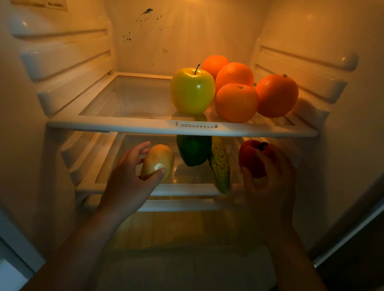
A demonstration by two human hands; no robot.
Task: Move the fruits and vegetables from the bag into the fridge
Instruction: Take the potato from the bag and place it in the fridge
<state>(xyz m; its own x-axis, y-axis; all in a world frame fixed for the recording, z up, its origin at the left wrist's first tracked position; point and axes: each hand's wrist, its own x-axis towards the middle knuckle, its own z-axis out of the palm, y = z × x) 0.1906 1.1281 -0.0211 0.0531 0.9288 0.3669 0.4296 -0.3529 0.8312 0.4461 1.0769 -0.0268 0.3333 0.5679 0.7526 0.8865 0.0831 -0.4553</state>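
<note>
My left hand [128,174] grips a potato [158,161] and my right hand [269,182] grips a red pepper [253,157]. Both are at the lower shelf [182,191], I think because the green pepper [194,150] and the gourd [220,168] lie there. The apple [192,90] and the oranges [235,77] sit on the upper shelf [118,127], so fruits are apart from vegetables. The bag is not visible.

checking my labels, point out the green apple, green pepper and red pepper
green apple [192,92], head view, front skin
green pepper [194,151], head view, mid body
red pepper [250,156], head view, bare left side
</note>
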